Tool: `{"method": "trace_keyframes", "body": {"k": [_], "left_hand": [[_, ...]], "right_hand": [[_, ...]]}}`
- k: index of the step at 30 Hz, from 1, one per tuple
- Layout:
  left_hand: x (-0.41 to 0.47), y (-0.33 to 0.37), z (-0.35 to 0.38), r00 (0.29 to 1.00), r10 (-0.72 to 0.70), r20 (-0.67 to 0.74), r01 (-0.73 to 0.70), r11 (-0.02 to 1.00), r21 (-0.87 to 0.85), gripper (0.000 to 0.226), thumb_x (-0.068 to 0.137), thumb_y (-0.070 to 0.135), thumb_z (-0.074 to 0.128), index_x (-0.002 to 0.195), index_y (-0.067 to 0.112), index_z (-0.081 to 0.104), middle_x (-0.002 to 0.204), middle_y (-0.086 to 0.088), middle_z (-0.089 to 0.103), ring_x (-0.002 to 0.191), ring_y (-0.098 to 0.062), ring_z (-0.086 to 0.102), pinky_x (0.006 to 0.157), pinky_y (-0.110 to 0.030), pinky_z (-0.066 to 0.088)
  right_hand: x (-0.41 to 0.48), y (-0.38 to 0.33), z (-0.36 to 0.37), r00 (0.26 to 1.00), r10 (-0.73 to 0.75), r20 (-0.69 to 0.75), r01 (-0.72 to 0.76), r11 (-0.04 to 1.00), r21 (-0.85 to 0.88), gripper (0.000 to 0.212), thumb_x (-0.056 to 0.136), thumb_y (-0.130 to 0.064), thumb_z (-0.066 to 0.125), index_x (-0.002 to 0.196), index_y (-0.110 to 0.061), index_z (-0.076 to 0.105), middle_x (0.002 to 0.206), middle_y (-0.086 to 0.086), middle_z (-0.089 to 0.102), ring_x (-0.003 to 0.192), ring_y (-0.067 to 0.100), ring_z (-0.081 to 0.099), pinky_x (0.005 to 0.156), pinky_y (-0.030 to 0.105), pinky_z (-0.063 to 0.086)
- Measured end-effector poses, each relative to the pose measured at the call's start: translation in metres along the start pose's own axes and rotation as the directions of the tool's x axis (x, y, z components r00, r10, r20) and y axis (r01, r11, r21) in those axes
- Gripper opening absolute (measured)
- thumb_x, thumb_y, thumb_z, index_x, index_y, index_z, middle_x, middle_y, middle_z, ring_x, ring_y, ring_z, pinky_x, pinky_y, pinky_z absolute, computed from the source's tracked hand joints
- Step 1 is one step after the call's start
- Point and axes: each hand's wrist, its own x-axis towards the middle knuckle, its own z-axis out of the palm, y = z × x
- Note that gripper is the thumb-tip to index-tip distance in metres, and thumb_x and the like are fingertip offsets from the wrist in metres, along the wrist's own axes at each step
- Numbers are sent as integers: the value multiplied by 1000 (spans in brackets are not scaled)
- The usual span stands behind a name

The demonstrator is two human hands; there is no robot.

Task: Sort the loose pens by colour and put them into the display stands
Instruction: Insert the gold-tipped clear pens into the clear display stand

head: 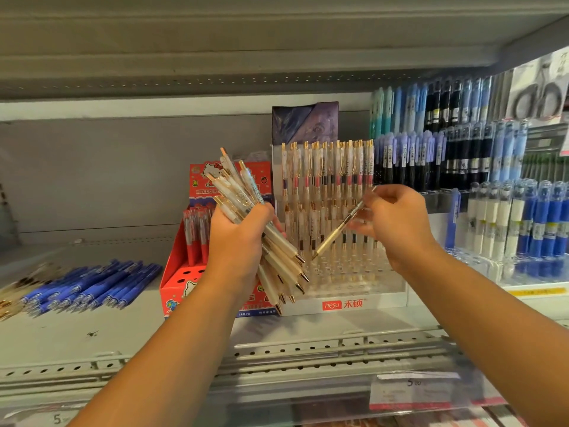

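Observation:
My left hand (238, 238) grips a thick bundle of cream pens with gold tips (278, 257), tips pointing down and to the right. My right hand (397, 223) pinches a single cream and gold pen (340, 226) by its upper end, its tip slanting down toward the clear display stand (354, 272). That stand has two back rows of matching pens standing upright and open holes in front. A pile of loose blue pens (92, 288) lies on the shelf at the left.
A red cartoon-printed pen stand (184, 272) with a few red pens stands just left of the clear one. Racks of blue, black and white pens (508, 211) fill the right side. A shelf overhang (277, 57) runs above; a perforated shelf rail (308, 352) runs in front.

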Motion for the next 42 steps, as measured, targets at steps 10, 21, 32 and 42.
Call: {"method": "trace_keyframes", "body": {"k": [10, 21, 32, 42], "left_hand": [[-1, -2, -1, 998, 34, 46, -39, 991, 131, 26, 69, 23, 67, 95, 23, 62, 81, -5, 67, 77, -28, 66, 76, -54, 58], [-3, -2, -2, 992, 38, 118, -53, 990, 128, 16, 71, 23, 71, 81, 34, 67, 73, 3, 68, 65, -19, 66, 63, -41, 57], [-5, -1, -2, 985, 15, 172, -36, 993, 114, 21, 74, 26, 71, 89, 40, 71, 82, 5, 72, 74, -17, 68, 71, -45, 54], [-5, -3, 0, 960, 60, 273, -95, 988, 119, 39, 78, 18, 65, 116, 27, 65, 108, 1, 74, 103, -19, 70, 83, -36, 55]], "right_hand": [[2, 4, 16, 910, -367, 194, 415, 811, -411, 10, 95, -16, 61, 104, -19, 57, 88, -9, 59, 86, 16, 64, 74, 44, 60], [5, 14, 18, 871, -260, 417, 472, 681, -560, 15, 88, -14, 72, 103, -14, 70, 82, -16, 60, 80, 3, 62, 79, 34, 59], [-9, 7, 20, 792, -507, 339, 593, 509, -625, 25, 91, -25, 62, 115, -19, 65, 105, -7, 59, 89, 6, 54, 75, 21, 45], [-39, -24, 48, 858, -137, 495, 211, 973, -97, 17, 87, -18, 73, 102, -16, 66, 93, 5, 72, 69, 5, 69, 49, 22, 53]]}}
